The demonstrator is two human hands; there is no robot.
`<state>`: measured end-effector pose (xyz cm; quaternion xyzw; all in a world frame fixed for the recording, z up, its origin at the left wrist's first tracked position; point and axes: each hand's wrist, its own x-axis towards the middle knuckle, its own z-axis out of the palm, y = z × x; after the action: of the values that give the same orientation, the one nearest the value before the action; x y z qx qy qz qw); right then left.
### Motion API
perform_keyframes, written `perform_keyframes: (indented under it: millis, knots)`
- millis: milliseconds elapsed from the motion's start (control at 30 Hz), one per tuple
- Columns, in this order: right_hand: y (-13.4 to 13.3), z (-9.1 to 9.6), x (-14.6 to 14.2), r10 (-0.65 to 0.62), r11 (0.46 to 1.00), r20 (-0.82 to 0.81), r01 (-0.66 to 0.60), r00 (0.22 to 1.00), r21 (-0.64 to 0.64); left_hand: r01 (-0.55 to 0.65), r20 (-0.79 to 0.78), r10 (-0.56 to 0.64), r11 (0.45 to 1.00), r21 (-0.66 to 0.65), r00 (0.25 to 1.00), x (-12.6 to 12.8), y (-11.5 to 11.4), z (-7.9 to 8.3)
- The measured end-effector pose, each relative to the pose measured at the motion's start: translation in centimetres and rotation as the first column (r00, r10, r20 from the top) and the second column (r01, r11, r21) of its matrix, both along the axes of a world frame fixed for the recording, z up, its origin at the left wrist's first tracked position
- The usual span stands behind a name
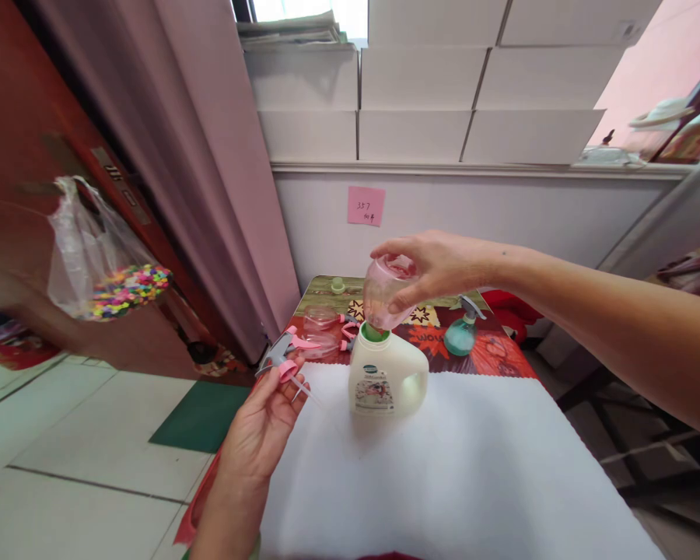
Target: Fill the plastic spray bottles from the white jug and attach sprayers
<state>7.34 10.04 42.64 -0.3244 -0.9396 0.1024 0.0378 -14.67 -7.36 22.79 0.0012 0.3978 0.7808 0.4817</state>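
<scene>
My right hand (437, 268) grips a clear pink bottle (385, 295), turned mouth-down over the green opening of a white jug (385, 377) that stands on the white cloth (472, 467). My left hand (265, 424) holds a grey and pink spray trigger head (283, 358) with its thin tube pointing right, just left of the jug.
Two more pink spray bottles (320, 330) lie behind the jug. A teal spray bottle (460, 330) and a green cap (337, 285) sit on the patterned tablecloth. White boxes (420, 101) are stacked on the ledge behind. A plastic bag of coloured beads (102, 260) hangs at left.
</scene>
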Motion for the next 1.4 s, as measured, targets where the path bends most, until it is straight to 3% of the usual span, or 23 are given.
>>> perform_keyframes:
  millis: [600, 800, 900, 1000, 1067, 1200, 1233, 1300, 1400]
  knots:
    - [0.3, -0.5, 0.8, -0.025, 1.0, -0.039, 0.025, 0.999, -0.012, 0.017, -0.024, -0.017, 1.0, 0.016, 1.0, 0.1, -0.1, 0.2]
    - [1.1, -2.4, 2.6, -0.065, 0.995, -0.153, 0.051, 0.986, -0.089, 0.014, -0.015, -0.014, 1.0, 0.004, 1.0, 0.3, -0.2, 0.4]
    - [1.7, -3.9, 4.0, -0.112, 0.974, -0.256, 0.054, 0.96, -0.222, 0.015, -0.008, -0.015, 1.0, 0.0, 1.0, 0.3, -0.2, 0.5]
    - [2.1, -6.2, 5.8, -0.216, 0.895, -0.395, 0.02, 0.893, -0.445, -0.002, 0.004, 0.002, 1.0, 0.007, 1.0, 0.4, 0.0, 0.6]
    - [2.1, -8.5, 7.0, -0.329, 0.821, -0.493, -0.014, 0.805, -0.57, -0.02, 0.016, 0.019, 0.999, 0.03, 1.0, 0.4, 0.3, 1.0]
    - [-0.2, -15.1, 8.9, -0.56, 0.686, -0.633, -0.129, 0.534, -0.716, -0.085, 0.056, 0.08, 0.992, 0.092, 0.995, 0.2, 1.1, 2.1]
    - [-1.4, -17.0, 9.2, -0.599, 0.678, -0.665, -0.16, 0.445, -0.718, -0.11, 0.055, 0.105, 0.988, 0.109, 0.993, 0.1, 1.3, 2.5]
    - [-4.3, -20.7, 9.4, -0.616, 0.68, -0.7, -0.204, 0.361, -0.704, -0.162, 0.035, 0.159, 0.977, 0.14, 0.987, 0.0, 1.9, 3.2]
    - [-8.7, -24.7, 9.1, -0.59, 0.758, -0.774, -0.171, 0.231, -0.629, -0.222, 0.011, 0.223, 0.96, 0.169, 0.975, 0.1, 2.9, 4.1]
